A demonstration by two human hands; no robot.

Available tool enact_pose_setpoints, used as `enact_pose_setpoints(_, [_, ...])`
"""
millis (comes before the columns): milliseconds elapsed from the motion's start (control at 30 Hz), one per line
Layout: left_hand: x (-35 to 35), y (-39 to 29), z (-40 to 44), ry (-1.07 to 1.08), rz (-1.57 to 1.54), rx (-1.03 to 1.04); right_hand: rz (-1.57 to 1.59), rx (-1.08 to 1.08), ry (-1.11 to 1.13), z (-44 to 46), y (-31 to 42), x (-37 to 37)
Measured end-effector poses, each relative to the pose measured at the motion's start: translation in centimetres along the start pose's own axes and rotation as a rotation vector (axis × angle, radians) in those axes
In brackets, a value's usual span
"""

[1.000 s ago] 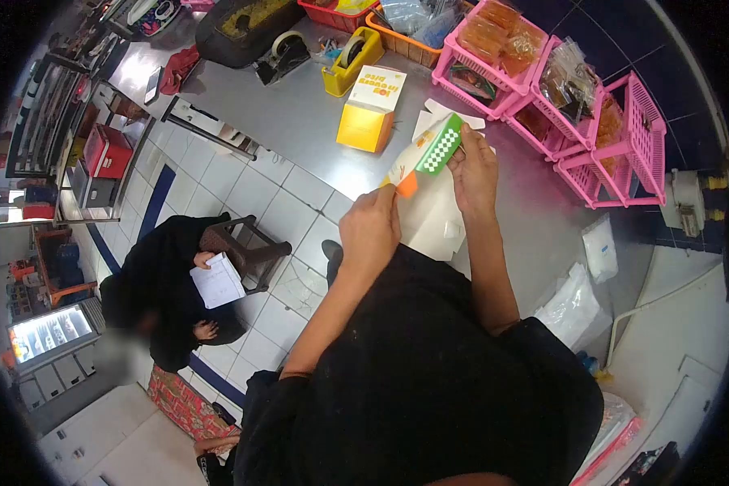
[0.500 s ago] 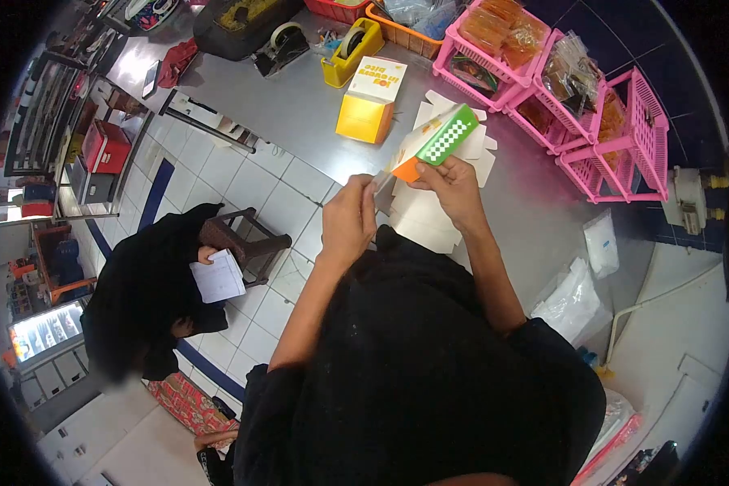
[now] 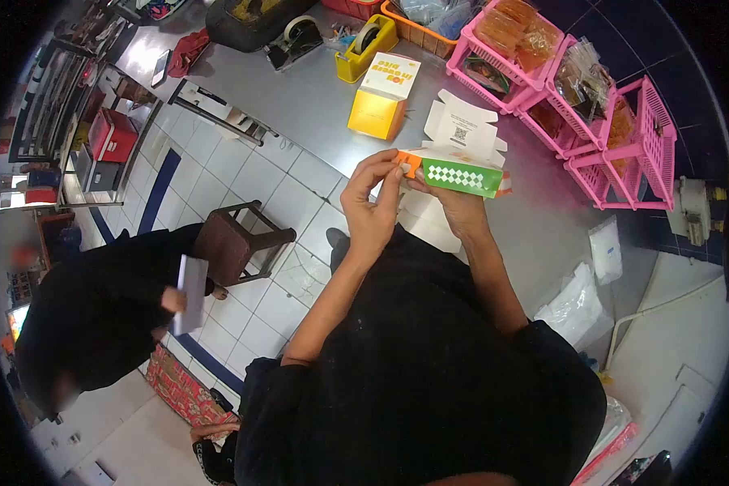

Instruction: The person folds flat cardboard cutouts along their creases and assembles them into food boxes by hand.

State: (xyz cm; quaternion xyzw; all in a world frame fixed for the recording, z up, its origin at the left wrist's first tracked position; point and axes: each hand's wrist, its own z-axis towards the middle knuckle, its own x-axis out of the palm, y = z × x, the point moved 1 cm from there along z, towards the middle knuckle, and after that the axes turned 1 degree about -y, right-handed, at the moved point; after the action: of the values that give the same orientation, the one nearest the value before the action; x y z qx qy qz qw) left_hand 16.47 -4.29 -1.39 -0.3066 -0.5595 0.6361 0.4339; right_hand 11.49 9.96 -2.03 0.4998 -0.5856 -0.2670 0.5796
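Note:
A small cardboard box (image 3: 462, 175), green with white diamonds on one side and orange at its end, is held between my two hands above the counter. My left hand (image 3: 373, 198) pinches the orange end with thumb and fingers. Around the lower side of the green panel, my right hand (image 3: 460, 212) grips, its fingers partly hidden by the box. Flattened white cartons (image 3: 466, 128), the top one printed with a QR code, lie on the counter behind and below. A folded yellow and white box (image 3: 378, 113) stands farther back.
Pink stacking baskets (image 3: 624, 174) with packets stand at the right back. A yellow tape dispenser (image 3: 356, 63) and an orange basket (image 3: 417, 31) are at the rear. Plastic bags (image 3: 575, 304) lie at right. Left, a person in black (image 3: 97, 300) holds papers near a brown stool (image 3: 235, 243).
The held box has turned from slanted to nearly level, its green side now facing me. My left hand has moved up and right to its orange end. The other person has moved away leftward.

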Motion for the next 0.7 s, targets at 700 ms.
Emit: enact_pose_setpoints(700, [-1.5, -1.5, 2.3, 0.012, 0.748, 0.308, -0.861, -0.731, 0.204, -1.0, -5.9, -2.1])
